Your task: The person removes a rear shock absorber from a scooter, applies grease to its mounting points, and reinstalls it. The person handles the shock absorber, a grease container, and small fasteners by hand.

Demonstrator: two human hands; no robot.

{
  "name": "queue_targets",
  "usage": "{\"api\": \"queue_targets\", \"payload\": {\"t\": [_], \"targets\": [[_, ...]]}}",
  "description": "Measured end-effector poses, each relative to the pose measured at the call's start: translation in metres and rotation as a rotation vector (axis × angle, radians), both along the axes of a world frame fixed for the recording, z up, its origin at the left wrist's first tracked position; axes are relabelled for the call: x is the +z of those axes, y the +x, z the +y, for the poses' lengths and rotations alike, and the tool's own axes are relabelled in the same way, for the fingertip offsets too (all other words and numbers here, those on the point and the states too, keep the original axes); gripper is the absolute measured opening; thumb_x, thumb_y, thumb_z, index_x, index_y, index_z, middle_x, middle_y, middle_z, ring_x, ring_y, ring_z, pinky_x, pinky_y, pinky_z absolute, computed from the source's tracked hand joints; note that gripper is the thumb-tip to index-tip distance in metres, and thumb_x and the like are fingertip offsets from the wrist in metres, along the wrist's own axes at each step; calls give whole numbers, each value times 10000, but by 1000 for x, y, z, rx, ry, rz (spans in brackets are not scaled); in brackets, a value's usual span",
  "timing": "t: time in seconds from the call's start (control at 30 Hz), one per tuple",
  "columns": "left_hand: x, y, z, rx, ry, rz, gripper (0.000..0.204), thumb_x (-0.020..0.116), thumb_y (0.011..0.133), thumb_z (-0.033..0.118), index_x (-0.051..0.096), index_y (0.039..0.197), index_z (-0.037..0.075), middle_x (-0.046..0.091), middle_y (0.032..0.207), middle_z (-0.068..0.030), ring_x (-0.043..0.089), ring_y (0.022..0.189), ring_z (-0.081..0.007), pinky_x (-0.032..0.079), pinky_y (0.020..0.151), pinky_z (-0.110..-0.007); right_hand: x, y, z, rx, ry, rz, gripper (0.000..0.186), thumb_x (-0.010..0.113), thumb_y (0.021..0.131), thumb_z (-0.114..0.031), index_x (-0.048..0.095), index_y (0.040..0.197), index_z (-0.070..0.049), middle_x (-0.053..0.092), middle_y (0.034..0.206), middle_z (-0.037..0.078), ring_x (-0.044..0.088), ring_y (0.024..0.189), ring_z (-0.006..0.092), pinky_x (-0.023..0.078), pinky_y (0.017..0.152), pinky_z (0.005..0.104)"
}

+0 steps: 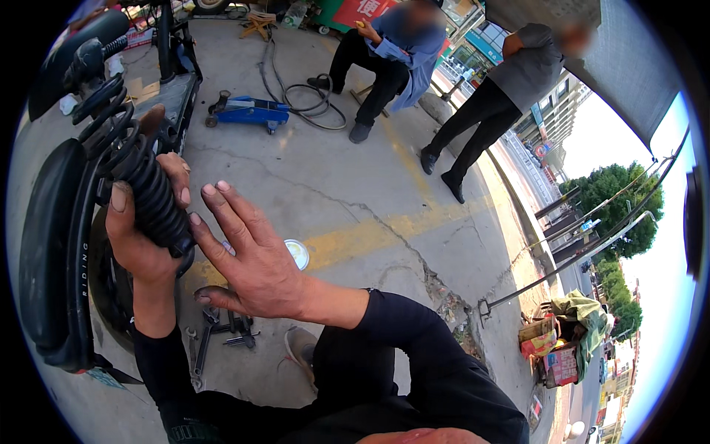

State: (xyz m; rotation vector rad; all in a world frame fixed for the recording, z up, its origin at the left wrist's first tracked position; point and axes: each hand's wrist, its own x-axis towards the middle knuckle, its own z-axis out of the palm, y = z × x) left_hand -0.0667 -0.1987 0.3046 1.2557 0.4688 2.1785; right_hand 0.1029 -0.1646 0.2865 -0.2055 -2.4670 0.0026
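The concrete ground point(340, 185) fills most of the view, cracked and crossed by a worn yellow line. On the left stands a scooter with a black front fender point(52, 251) curving over the wheel. Two people are at the top: one sits in a blue shirt point(414, 52), the other stands beside in a grey shirt point(529, 66) and black trousers. A blue floor jack point(248, 111) lies on the ground near a coiled black hose point(310, 100).

The black ribbed rubber boot point(151, 196) of the scooter's fork is just beside the fender, below a black coil spring point(107, 118). The left hand point(144, 222) is closed around this boot, thumb up on the left side and fingers wrapped over the right side. The right hand point(255, 259) is wide open with fingers spread, holding nothing; its fingertips point(207, 191) are just beside the boot, and whether they touch it is not clear.

Under the hands, some wrenches point(222, 333) lie on the ground, and a small round white lid point(297, 253) lies near the right hand.
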Motion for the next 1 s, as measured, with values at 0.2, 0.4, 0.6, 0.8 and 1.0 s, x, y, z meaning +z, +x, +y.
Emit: {"api": "queue_targets", "payload": {"t": [0.2,0.4,0.6,0.8,1.0], "targets": [[5,7,-3,75,-50,24,805,440,973,508,285,1489,-90,554,730,-70,478,755,-141,349,900,-319,11,6,7,-69,143,-31,819,743,743,-505,523,1409,-82,270,1557,319,273,1442,488,327,1096,586],[-1,1,0,72,-52,-18,800,438,969,514,310,1482,-86,534,711,-60,472,751,-142,354,879,-316,7,9,10,-16,116,-21,751,708,782,-501,540,1381,-81,293,1545,318,267,1443,489,327,1088,592],[-4,10,2,-4,-87,5,840,455,953,542,305,1466,-105,536,695,-58,473,740,-147,361,839,-299,12,-2,12,70,-230,43,569,668,882,-404,546,1288,-25,376,1478,288,294,1417,491,295,1135,533],[-4,9,6,-114,-51,99,897,604,870,583,382,1415,-94,602,750,-121,522,607,-107,426,584,-237,-5,3,19,417,-1584,185,440,435,1059,-337,521,1330,-1,480,1420,171,401,1362,298,271,1162,444],[-14,7,18,281,-14,107,750,620,865,500,490,1348,-60,603,754,-80,570,670,-118,461,632,-260,-8,1,3,538,-2149,430,562,360,1073,-416,424,1454,-8,430,1495,130,349,1411,226,235,1186,422]]}}
